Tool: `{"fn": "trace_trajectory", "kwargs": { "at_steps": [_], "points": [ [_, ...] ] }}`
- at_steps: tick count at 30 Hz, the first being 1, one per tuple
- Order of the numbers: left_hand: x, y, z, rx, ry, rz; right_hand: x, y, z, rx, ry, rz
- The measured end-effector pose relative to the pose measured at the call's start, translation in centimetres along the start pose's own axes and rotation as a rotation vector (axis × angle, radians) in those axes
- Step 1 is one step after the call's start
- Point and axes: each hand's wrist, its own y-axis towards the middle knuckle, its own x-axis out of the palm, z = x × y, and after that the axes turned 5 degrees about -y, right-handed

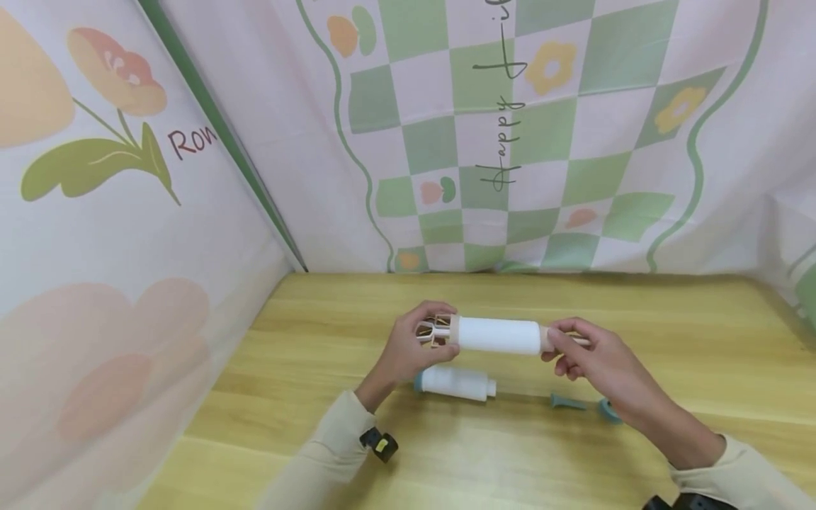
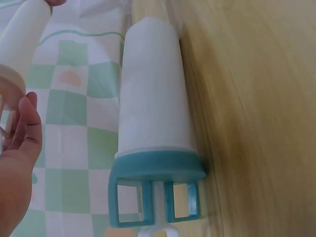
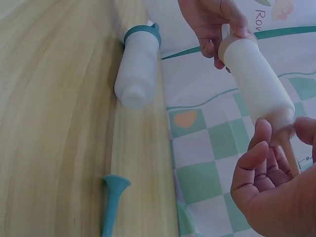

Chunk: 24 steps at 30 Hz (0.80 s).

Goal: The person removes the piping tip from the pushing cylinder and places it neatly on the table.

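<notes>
Both hands hold a white icing syringe level above the table. My left hand grips its beige collar and open-framed handle end, thumb below and fingers above. At the other end, my right hand pinches the beige cap, from which a long narrow beige nozzle sticks out between the fingers. Below lies a second white syringe with a teal collar and framed handle. To its right are a teal nozzle and a round teal cap, partly hidden by my right hand.
The wooden table ends at the back against a hanging cloth with green checks and flowers. Another printed cloth hangs along the left side.
</notes>
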Motion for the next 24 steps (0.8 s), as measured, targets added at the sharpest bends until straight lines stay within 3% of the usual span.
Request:
{"fn": "trace_trajectory", "kwargs": {
  "at_steps": [6, 15, 24],
  "points": [
    [0.00, 0.15, -0.12, 0.024, 0.061, -0.011, -0.10, 0.05, 0.14, -0.054, 0.033, -0.012],
    [-0.19, 0.10, -0.27, -0.040, -0.018, 0.002, 0.42, -0.35, 0.30, -0.161, -0.170, 0.083],
    [-0.22, 0.04, -0.38, -0.045, -0.005, -0.018, 0.59, -0.53, 0.50, -0.184, -0.206, 0.090]
  ]
}}
